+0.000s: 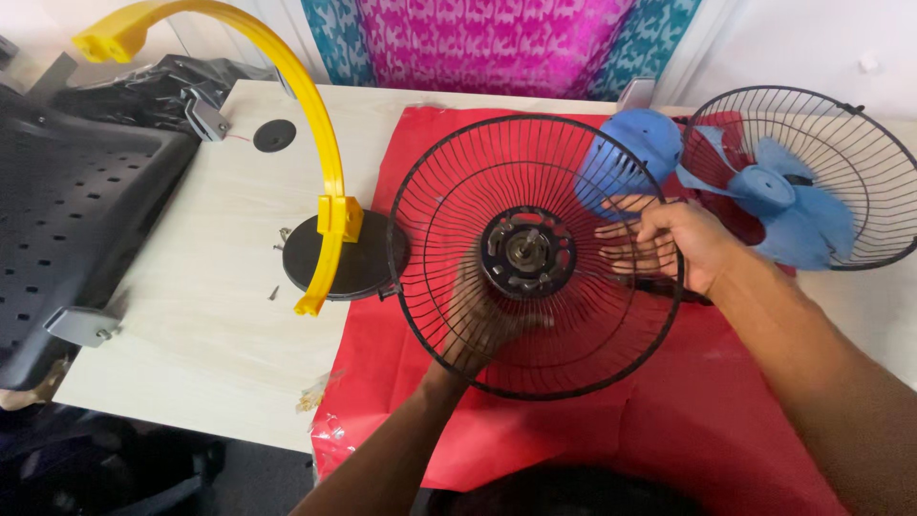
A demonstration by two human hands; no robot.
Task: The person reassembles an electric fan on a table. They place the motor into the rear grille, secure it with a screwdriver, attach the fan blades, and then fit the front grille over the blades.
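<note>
i see the black wire fan guard (535, 258) upright over the red cloth (669, 401), my left hand (482, 325) gripping it from behind, my right hand (669, 244) open-fingered at its rim; a second guard (841, 143) cradles the blue blade (764, 186).

Black wire guard (535, 256) held up over the red cloth.
Round and dished, its thin ribs fan out from a dark hub with a metal shaft at centre. It stands tilted, facing the camera, with a blue blade (630, 153) blurred just behind its right edge.
</note>
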